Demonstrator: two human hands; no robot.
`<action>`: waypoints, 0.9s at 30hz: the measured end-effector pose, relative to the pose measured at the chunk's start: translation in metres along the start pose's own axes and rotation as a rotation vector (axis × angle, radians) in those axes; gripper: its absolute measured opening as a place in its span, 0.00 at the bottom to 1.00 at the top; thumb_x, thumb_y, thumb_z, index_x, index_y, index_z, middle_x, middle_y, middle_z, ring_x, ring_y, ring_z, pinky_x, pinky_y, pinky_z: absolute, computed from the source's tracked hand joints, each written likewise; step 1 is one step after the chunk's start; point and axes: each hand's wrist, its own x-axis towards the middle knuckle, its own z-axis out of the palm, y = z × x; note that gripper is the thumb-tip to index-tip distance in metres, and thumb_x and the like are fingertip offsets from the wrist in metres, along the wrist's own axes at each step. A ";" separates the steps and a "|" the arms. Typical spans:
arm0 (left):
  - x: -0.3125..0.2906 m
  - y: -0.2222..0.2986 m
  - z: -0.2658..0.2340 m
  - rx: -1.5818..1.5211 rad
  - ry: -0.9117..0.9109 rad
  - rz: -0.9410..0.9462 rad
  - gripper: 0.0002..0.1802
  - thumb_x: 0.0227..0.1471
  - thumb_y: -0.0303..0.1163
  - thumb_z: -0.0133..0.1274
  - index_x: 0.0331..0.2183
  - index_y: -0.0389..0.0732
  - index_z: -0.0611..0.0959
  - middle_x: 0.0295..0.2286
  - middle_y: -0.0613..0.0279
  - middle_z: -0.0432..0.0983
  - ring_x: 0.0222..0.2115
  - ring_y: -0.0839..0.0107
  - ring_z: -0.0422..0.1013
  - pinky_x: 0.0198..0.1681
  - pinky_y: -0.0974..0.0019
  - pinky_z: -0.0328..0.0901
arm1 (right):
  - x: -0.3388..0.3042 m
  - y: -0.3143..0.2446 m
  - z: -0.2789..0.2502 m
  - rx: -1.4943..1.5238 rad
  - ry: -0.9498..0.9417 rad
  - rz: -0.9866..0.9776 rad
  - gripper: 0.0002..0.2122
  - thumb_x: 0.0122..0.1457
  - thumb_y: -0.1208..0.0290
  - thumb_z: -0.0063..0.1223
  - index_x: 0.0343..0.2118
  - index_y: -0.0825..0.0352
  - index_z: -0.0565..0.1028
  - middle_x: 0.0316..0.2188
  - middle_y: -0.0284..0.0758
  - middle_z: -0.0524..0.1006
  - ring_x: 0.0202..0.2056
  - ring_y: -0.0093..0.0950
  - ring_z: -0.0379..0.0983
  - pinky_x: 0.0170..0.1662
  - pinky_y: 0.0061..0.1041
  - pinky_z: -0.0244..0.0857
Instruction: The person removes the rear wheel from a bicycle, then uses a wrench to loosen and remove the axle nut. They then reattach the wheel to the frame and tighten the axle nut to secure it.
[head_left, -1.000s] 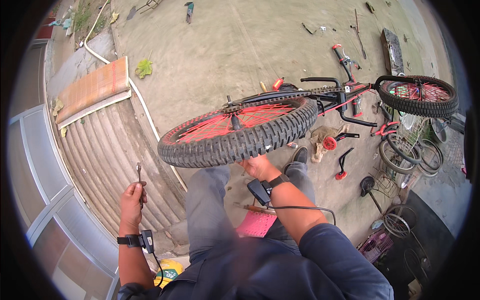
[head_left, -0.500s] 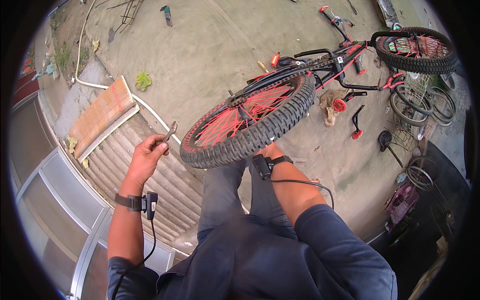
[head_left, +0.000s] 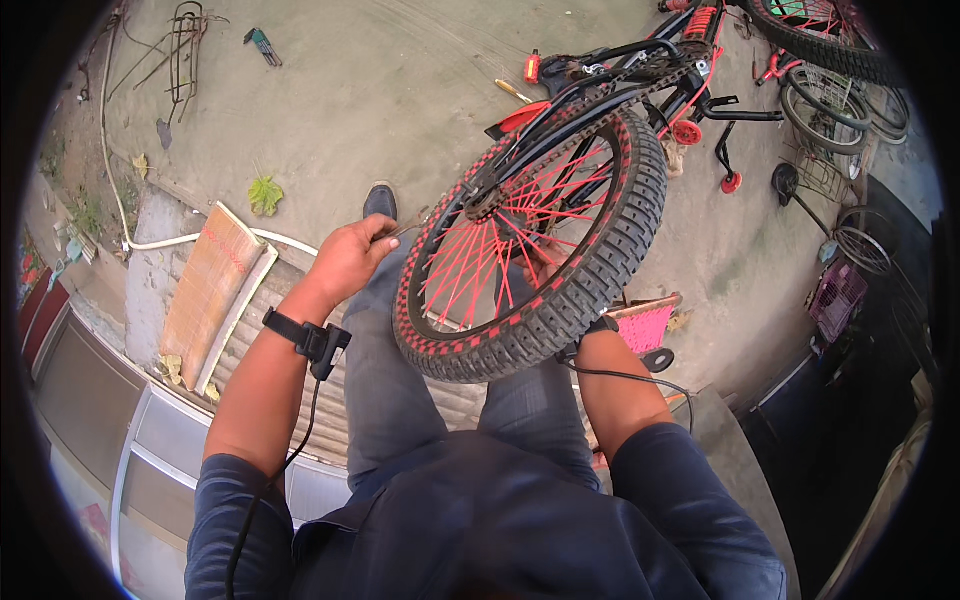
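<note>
Has the bike wheel (head_left: 632, 245) tilted above both knees (head_left: 395, 345). Pinches a wrench (head_left: 412, 229), thin and partly hidden, between thumb and fingers of the left hand (head_left: 350, 262), just beside the wheel's left edge. Has the right hand (head_left: 541, 262) behind the spokes (head_left: 470, 265); cannot tell how its fingers close. Shows a pink seat (head_left: 645, 325) near the wheel's right side, a board (head_left: 212, 285) at left; beyond, a leaf (head_left: 265, 196), a screwdriver (head_left: 513, 91); farther still, a wire rack (head_left: 186, 60).
</note>
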 end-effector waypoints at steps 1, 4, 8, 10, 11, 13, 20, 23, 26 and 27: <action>0.012 -0.003 0.001 0.029 0.001 0.042 0.13 0.57 0.33 0.56 0.43 0.37 0.79 0.35 0.51 0.81 0.37 0.60 0.77 0.42 0.62 0.69 | -0.001 0.003 0.001 0.020 0.016 -0.015 0.09 0.65 0.71 0.47 0.46 0.65 0.72 0.39 0.37 0.78 0.33 0.29 0.77 0.35 0.30 0.75; 0.045 -0.011 0.005 0.059 -0.123 0.098 0.12 0.57 0.34 0.55 0.42 0.39 0.79 0.34 0.51 0.81 0.37 0.54 0.76 0.40 0.59 0.69 | -0.006 0.017 0.001 0.085 0.052 -0.051 0.09 0.65 0.71 0.46 0.46 0.66 0.72 0.39 0.38 0.78 0.33 0.29 0.77 0.35 0.30 0.75; 0.077 -0.020 0.014 0.050 -0.187 0.132 0.13 0.58 0.34 0.55 0.42 0.39 0.78 0.34 0.52 0.81 0.36 0.55 0.76 0.41 0.59 0.69 | -0.006 0.030 -0.004 0.163 0.065 -0.091 0.10 0.66 0.72 0.46 0.47 0.67 0.72 0.39 0.39 0.78 0.34 0.30 0.77 0.35 0.30 0.75; 0.086 -0.021 0.018 0.008 -0.226 0.133 0.12 0.58 0.33 0.55 0.42 0.37 0.78 0.35 0.50 0.80 0.37 0.58 0.76 0.42 0.61 0.69 | -0.004 0.035 -0.006 0.254 0.076 -0.102 0.08 0.65 0.74 0.47 0.43 0.71 0.71 0.37 0.41 0.78 0.31 0.30 0.77 0.32 0.27 0.76; 0.091 -0.021 0.019 0.042 -0.253 0.132 0.12 0.58 0.32 0.55 0.42 0.37 0.78 0.35 0.51 0.80 0.37 0.58 0.76 0.42 0.61 0.69 | -0.002 0.037 -0.006 0.284 0.076 -0.103 0.07 0.65 0.74 0.47 0.42 0.71 0.71 0.37 0.41 0.78 0.31 0.30 0.77 0.32 0.27 0.77; 0.097 -0.019 0.022 0.103 -0.317 0.105 0.11 0.58 0.32 0.55 0.42 0.38 0.78 0.35 0.52 0.80 0.37 0.60 0.76 0.42 0.61 0.69 | -0.002 0.040 -0.006 0.343 0.041 -0.119 0.06 0.65 0.74 0.46 0.42 0.70 0.70 0.37 0.41 0.78 0.31 0.31 0.78 0.33 0.28 0.78; 0.106 -0.015 0.038 0.033 -0.319 0.184 0.12 0.58 0.31 0.55 0.43 0.39 0.79 0.35 0.52 0.79 0.37 0.60 0.76 0.43 0.62 0.69 | -0.001 0.046 -0.005 0.406 0.011 -0.131 0.06 0.66 0.76 0.44 0.43 0.68 0.69 0.38 0.39 0.78 0.33 0.29 0.78 0.35 0.28 0.77; 0.112 -0.015 0.041 0.107 -0.295 0.249 0.12 0.58 0.31 0.55 0.43 0.38 0.79 0.36 0.51 0.79 0.37 0.58 0.76 0.42 0.62 0.69 | -0.001 0.046 -0.006 0.408 -0.016 -0.119 0.05 0.66 0.75 0.45 0.42 0.66 0.70 0.38 0.36 0.78 0.35 0.28 0.76 0.39 0.28 0.73; 0.114 -0.013 0.043 0.148 -0.297 0.276 0.13 0.58 0.31 0.55 0.43 0.38 0.79 0.36 0.51 0.80 0.37 0.56 0.76 0.42 0.61 0.69 | 0.001 0.048 -0.006 0.335 0.079 -0.101 0.04 0.66 0.75 0.46 0.42 0.65 0.70 0.38 0.35 0.78 0.37 0.28 0.76 0.41 0.28 0.73; 0.111 -0.012 0.043 0.152 -0.296 0.259 0.13 0.58 0.32 0.55 0.44 0.38 0.78 0.36 0.51 0.80 0.37 0.56 0.76 0.42 0.61 0.69 | 0.000 0.049 -0.007 0.306 0.041 -0.146 0.05 0.66 0.75 0.46 0.42 0.65 0.71 0.37 0.34 0.78 0.36 0.28 0.75 0.42 0.28 0.72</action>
